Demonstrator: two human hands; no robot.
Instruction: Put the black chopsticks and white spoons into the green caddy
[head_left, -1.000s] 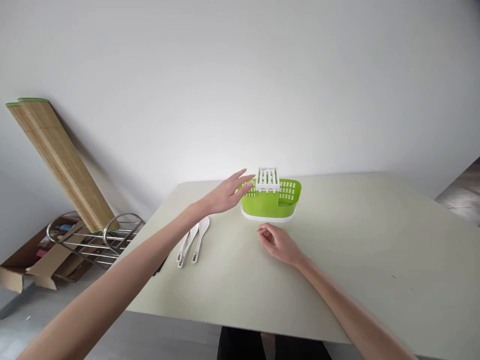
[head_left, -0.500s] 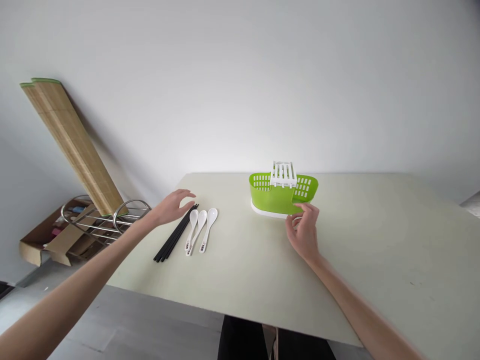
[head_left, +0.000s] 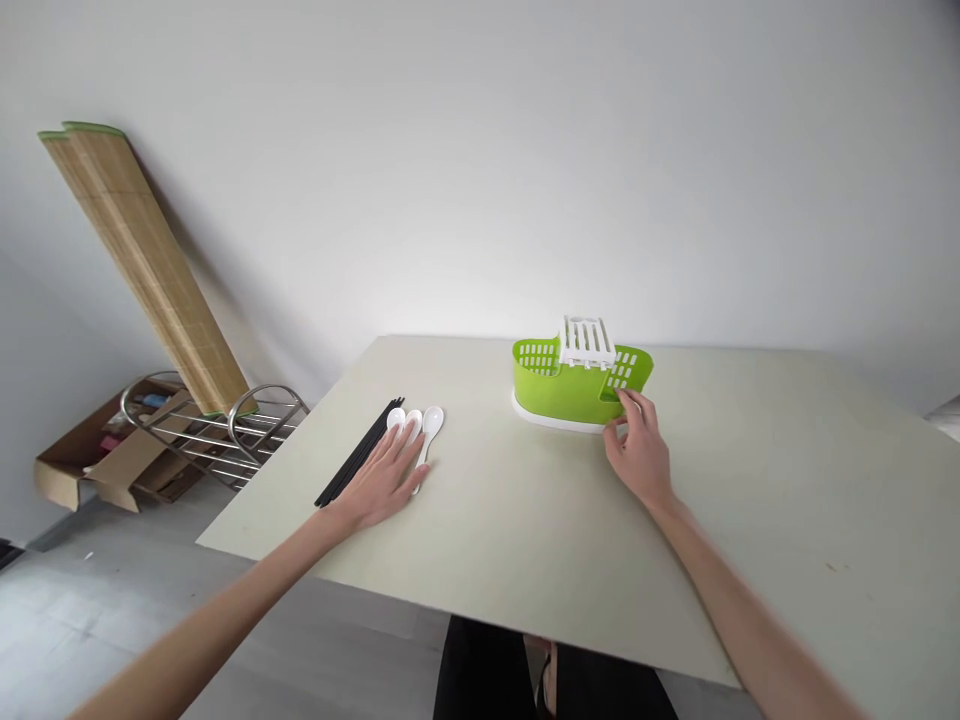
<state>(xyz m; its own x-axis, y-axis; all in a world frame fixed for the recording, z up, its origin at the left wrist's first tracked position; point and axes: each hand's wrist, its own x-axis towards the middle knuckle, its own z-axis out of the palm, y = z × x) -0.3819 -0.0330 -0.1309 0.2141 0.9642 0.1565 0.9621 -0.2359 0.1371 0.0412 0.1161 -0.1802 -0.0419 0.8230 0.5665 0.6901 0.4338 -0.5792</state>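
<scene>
My left hand (head_left: 382,478) lies flat with its fingers spread over three white spoons (head_left: 433,420), hiding most of the handles. Whether it presses on them I cannot tell. Just left of the spoons is a bundle of black chopsticks (head_left: 358,455), partly behind the same hand. A green cutlery holder (head_left: 559,393) with a white base and a white slatted piece on top stands upright farther back. At its front right corner my right hand (head_left: 639,450) is closed on the low rim, fingers bent over the edge and thumb against the outside.
The pale table (head_left: 517,540) reaches back to the white wall. Left of it are a metal rack (head_left: 202,437), an open cardboard box (head_left: 67,470) with mixed things inside, and a rolled bamboo mat (head_left: 150,260) leaning on the wall. My legs are below the front edge.
My left hand has come down and right from above the chopsticks' tips onto the spoons. My right hand stays at the holder's corner. The whole view has shifted slightly.
</scene>
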